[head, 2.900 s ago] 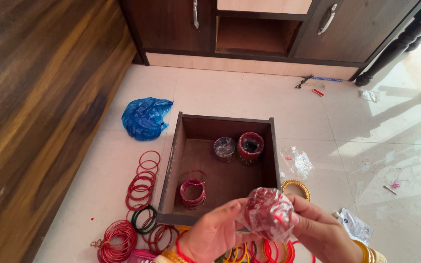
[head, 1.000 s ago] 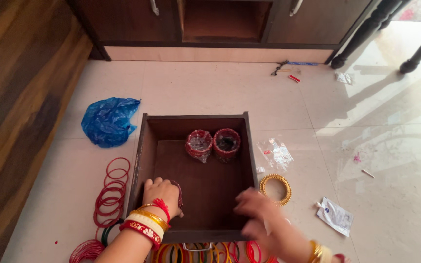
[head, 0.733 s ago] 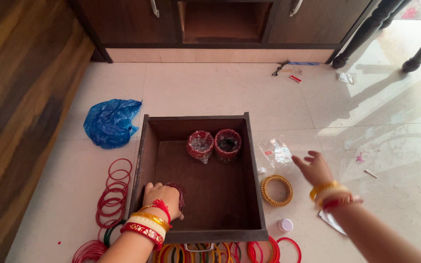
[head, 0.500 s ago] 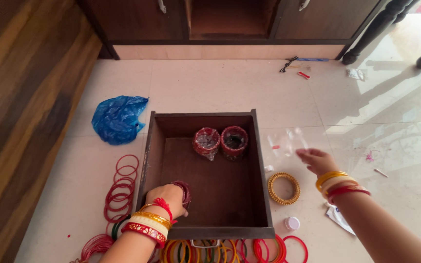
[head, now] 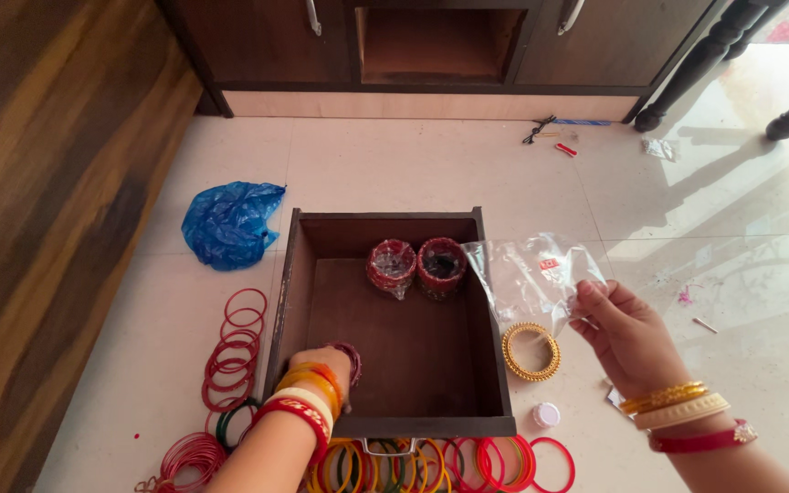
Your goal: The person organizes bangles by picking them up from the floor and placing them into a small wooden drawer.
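Head view: right hand (head: 627, 333) pinches a clear plastic bag (head: 531, 278) by its lower edge, raised over the drawer's (head: 299, 274) right wall and the gold bangle (head: 531, 351) on the floor. Left hand (head: 326, 361), inside the drawer's near left corner, is closed around a dark red bangle stack (head: 351, 358).

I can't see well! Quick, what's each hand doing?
Left hand: closed on a dark red bangle stack inside the drawer.
Right hand: pinching a clear plastic bag.
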